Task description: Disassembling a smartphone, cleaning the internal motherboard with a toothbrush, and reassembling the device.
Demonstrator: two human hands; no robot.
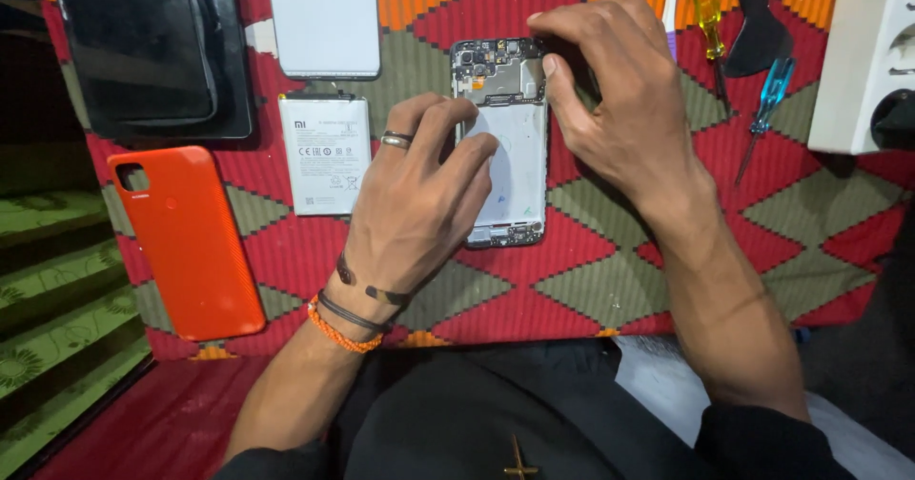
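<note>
- Head view, the surface: a woven cloth (610,280) in red, orange and olive diamonds covers the work surface, with a green patterned mat at the far left and the person's dark clothing along the bottom edge.
- Head view, the thing in hand: an opened phone (505,142) lies back-up near the middle of the cloth, its circuit board bare at the top and a pale, empty battery bay below.
- Left hand (419,204): it rests on the phone's left edge, fingers curled and slightly apart, pressing the frame down rather than closing round anything.
- Right hand (620,99): thumb and forefinger are pinched together at the phone's top right corner, by the camera end; whether a small part sits between them I cannot tell.
- Around it: a white battery (325,153) lies just left of the phone, an orange back cover (186,242) further left, a white panel (324,18) above, a dark phone (143,46) at top left.
- Tools: a yellow screwdriver (707,8) and a blue screwdriver (770,94) lie to the right, near a white power strip (858,61).
- Step, as I judge it: work at the upper board with the phone braced; any next move there calls for a fine, steady pinch.
</note>
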